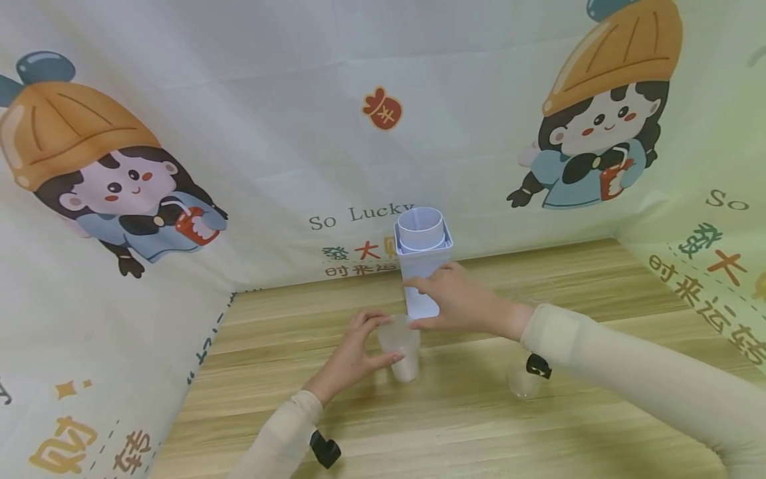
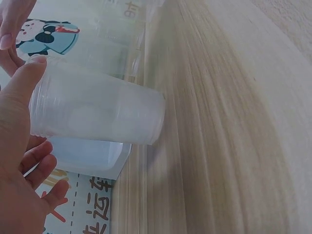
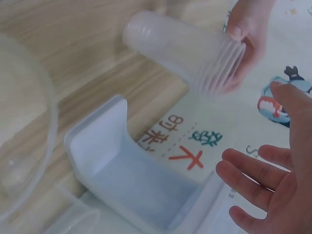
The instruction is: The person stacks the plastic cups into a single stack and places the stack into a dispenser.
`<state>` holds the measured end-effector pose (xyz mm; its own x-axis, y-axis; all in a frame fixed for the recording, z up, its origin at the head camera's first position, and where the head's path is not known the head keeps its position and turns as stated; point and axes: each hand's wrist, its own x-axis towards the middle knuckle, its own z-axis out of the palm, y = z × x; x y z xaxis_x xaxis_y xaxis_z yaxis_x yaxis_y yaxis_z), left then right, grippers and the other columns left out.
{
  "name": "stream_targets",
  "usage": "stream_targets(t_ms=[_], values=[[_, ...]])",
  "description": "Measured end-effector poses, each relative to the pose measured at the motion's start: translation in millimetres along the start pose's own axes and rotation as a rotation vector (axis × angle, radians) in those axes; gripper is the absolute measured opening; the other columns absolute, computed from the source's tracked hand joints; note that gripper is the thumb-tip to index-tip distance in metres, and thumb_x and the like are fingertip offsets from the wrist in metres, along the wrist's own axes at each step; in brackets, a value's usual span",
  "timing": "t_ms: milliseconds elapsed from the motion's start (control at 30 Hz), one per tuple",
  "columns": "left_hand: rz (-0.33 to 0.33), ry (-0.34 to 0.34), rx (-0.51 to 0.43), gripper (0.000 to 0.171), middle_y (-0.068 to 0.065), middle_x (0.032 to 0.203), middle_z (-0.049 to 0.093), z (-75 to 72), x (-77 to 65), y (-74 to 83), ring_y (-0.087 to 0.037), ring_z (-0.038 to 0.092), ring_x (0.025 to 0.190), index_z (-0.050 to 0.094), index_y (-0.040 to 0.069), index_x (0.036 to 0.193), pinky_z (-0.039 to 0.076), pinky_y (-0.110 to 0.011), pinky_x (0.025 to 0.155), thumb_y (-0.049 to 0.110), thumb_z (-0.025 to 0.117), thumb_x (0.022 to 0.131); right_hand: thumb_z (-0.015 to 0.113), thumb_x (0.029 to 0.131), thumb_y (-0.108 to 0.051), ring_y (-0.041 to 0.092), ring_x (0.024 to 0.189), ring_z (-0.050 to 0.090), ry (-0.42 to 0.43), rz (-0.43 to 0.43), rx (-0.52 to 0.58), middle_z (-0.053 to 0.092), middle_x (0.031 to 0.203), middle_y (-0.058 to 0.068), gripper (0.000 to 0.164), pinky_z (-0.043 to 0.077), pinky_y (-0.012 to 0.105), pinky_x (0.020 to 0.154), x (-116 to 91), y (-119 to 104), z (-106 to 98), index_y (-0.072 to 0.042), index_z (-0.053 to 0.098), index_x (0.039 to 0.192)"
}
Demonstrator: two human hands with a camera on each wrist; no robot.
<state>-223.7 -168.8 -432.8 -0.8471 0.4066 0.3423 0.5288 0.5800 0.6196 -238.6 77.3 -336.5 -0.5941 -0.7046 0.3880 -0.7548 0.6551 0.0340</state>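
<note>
A stack of translucent plastic cups (image 1: 402, 352) is in my left hand (image 1: 354, 358), thumb on one side and fingers on the other near the rims. Several nested rims show in the right wrist view, where the left hand (image 3: 248, 44) grips that end. My right hand (image 1: 457, 301) hovers just right of the stack, in front of the tall pale-blue holder (image 1: 421, 266). Its fingers (image 3: 253, 175) are spread and loosely bent, holding nothing. A round collar (image 1: 421, 229) tops the holder, which stands upright against the back cloth.
On the wooden table (image 1: 269, 372), a clear plastic cup (image 1: 522, 384) stands below the right wrist, partly hidden by the sleeve. Printed cloth (image 1: 287, 146) walls in the back and sides. A large clear rim (image 3: 52, 112) fills the left of the right wrist view.
</note>
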Motion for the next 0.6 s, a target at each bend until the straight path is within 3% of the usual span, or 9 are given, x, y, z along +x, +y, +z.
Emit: stream_targets(t_ms=[167,300,600], values=[[-0.028,-0.006,0.003,0.065,-0.012,0.138,0.05,1.8,0.4,-0.5,-0.032,0.043,0.135,0.058,0.006,0.132,0.04,-0.053,0.113,0.027,0.086,0.077,0.076,0.079,-0.054,0.021,0.086,0.068,-0.022,0.027,0.014,0.075,0.089,0.001,0.068,0.048,0.049,0.099,-9,11,-9,-0.012,0.061,0.13],[-0.05,-0.018,0.001,0.067,-0.013,0.14,0.048,3.3,0.5,-0.4,-0.033,0.044,0.134,0.056,0.008,0.135,0.041,-0.053,0.113,0.03,0.084,0.078,0.078,0.079,-0.05,0.022,0.094,0.069,-0.073,0.035,0.051,0.077,0.1,0.001,0.067,0.047,0.049,0.1,-19,21,-15,-0.013,0.059,0.132],[-0.056,-0.011,-0.005,0.073,-0.013,0.142,0.046,2.9,2.1,3.4,-0.033,0.044,0.134,0.051,0.012,0.139,0.04,-0.059,0.111,0.033,0.084,0.078,0.074,0.082,-0.052,0.021,0.103,0.064,-0.147,0.071,0.112,0.073,0.11,-0.003,0.068,0.052,0.045,0.096,-57,45,-23,-0.016,0.057,0.138]])
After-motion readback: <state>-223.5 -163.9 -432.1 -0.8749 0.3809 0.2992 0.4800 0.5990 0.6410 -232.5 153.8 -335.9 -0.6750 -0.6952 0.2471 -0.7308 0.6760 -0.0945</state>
